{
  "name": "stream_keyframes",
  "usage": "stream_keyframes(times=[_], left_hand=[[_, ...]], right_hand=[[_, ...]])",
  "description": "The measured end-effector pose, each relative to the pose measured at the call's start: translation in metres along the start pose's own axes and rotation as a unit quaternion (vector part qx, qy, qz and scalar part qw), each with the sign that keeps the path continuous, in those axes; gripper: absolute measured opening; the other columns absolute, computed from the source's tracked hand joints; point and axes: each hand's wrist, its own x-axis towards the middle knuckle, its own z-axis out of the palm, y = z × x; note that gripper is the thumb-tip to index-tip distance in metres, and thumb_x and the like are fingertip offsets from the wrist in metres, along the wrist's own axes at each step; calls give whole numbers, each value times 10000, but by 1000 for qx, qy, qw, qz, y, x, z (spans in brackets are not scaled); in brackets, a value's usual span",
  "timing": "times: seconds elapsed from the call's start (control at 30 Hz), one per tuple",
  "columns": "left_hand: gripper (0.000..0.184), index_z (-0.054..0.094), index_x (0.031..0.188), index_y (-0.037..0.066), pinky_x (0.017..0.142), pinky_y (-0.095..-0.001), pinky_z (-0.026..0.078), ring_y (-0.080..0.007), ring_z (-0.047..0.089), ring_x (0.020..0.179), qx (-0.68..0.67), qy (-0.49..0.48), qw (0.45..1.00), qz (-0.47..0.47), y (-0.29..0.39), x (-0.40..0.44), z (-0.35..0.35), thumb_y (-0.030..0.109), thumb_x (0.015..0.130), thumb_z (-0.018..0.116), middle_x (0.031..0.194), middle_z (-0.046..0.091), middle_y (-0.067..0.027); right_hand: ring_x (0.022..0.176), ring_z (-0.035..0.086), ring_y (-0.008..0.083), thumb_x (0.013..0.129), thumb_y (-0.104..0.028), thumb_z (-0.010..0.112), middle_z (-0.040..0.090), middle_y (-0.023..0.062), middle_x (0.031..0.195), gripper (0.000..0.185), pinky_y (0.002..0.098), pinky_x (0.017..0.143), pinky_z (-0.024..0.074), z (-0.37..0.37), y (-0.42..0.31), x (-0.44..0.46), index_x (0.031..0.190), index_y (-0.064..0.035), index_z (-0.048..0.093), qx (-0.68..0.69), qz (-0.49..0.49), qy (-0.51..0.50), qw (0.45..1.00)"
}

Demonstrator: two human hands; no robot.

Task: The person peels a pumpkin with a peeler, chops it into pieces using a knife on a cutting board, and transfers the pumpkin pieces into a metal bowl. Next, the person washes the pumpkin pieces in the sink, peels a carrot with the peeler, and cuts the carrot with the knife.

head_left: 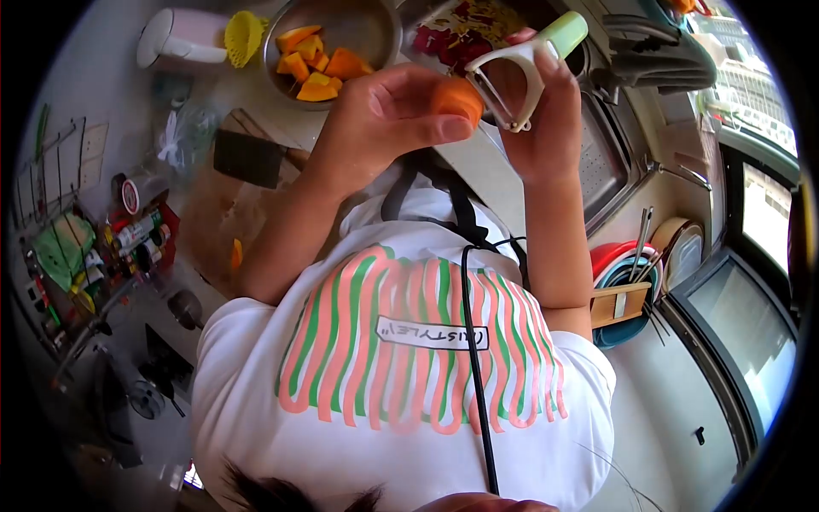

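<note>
Fingers (452,129) of the left hand (384,113) pinch an orange piece (458,100) beside the peeler (534,78) in the right hand (553,115).

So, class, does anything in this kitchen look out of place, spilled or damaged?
One thing: a lone orange piece lies on the board, apart from the similar chunks in the bowl. The red and yellow scraps beyond the peeler are probably just trimmings. I see no clear damage.
</note>
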Motion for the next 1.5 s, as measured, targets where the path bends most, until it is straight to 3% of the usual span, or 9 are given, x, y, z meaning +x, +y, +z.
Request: stream_keyframes(times=[0.13,0.2,0.33,0.47,0.57,0.7,0.83,1.1,1.5], left_hand=[[436,580,1137,-30,889,-265,495,-125,611,967,20,-39,999,3,-8,26,14,58,761,783,1048,633,-74],[427,582,1139,-23,885,-261,500,-121,613,965,32,-42,998,-26,-5,36,20,21,760,773,1049,635,-70],[420,582,1133,-25,876,-260,503,-120,619,946,54,-41,997,-44,-3,52,28,24,761,773,1029,638,-68],[421,579,1124,-24,876,-260,503,-123,622,931,66,-62,995,-38,-6,72,31,32,758,779,1007,638,-70],[423,579,1120,-21,875,-261,504,-126,621,931,64,-73,995,-37,-8,84,28,38,755,784,1005,635,-72],[431,573,1139,-18,873,-259,503,-127,612,955,50,-59,996,-44,-11,96,27,46,766,778,1030,632,-76],[433,570,1162,-7,882,-264,507,-126,621,971,77,-52,994,-49,-11,112,14,64,784,769,1056,649,-73],[431,572,1170,-2,881,-264,503,-124,611,987,68,-61,994,-58,-15,118,-1,81,794,764,1070,635,-72],[335,581,1130,-24,859,-260,516,-126,637,958,-2,-113,992,-59,-5,108,4,79,843,719,1016,670,-73]], right_hand=[[679,551,122,860,-207,578,537,23,731,302,267,602,461,-27,-21,-5,1100,-97,430,-9,-53,-43,998],[451,363,76,859,-183,566,422,-32,578,263,222,419,313,-36,-32,-1,1053,-113,402,23,-54,-9,998],[449,313,101,883,-275,548,424,15,592,199,232,406,278,-50,-42,-2,882,-84,491,-8,-76,22,997],[660,504,224,865,-292,520,477,62,723,241,355,683,429,-68,-48,19,783,-71,471,98,-163,-65,980],[678,535,244,860,-235,522,487,63,763,183,392,762,428,-55,-50,26,819,-70,452,86,-166,52,981],[708,531,151,872,-105,589,507,51,865,193,287,748,413,-72,-41,32,1026,-39,495,-157,-138,156,965],[821,541,140,882,-125,627,564,38,878,318,286,733,431,-68,-43,38,1158,4,539,8,-60,97,994],[919,603,182,966,-306,535,625,32,956,196,358,838,486,-64,-35,46,1016,-119,563,163,4,89,983],[735,638,134,863,-144,642,636,63,830,151,266,633,514,-23,-31,58,944,-27,589,0,4,61,998]])
